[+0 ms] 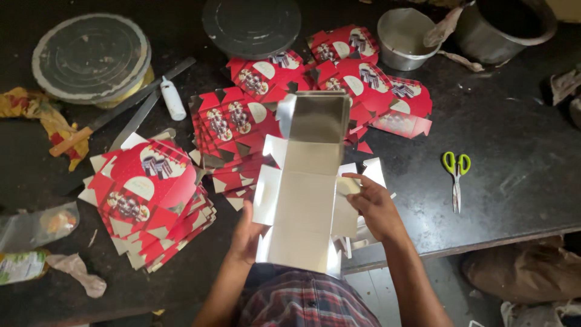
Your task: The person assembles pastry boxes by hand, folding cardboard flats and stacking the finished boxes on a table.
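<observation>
- So far only one carton blank is in work: it lies silver side up at the bench's near edge, long panels still flat, one end flap raised toward the far side.
- Left hand grips the blank's left edge from beneath, fingers closed on it; right hand pinches a side flap on the right, bending it.
- No finished box shows anywhere, so I judge the folding barely begun.
- Plenty is left: a stack of red blanks at the near-left corner and a loose heap of red blanks toward the far edge.
- Green-handled scissors lie untouched near the right edge.
- Hidden: the left palm and thumb behind the card, and whatever sits under the blank; the creases are hard to read in the glare.
</observation>
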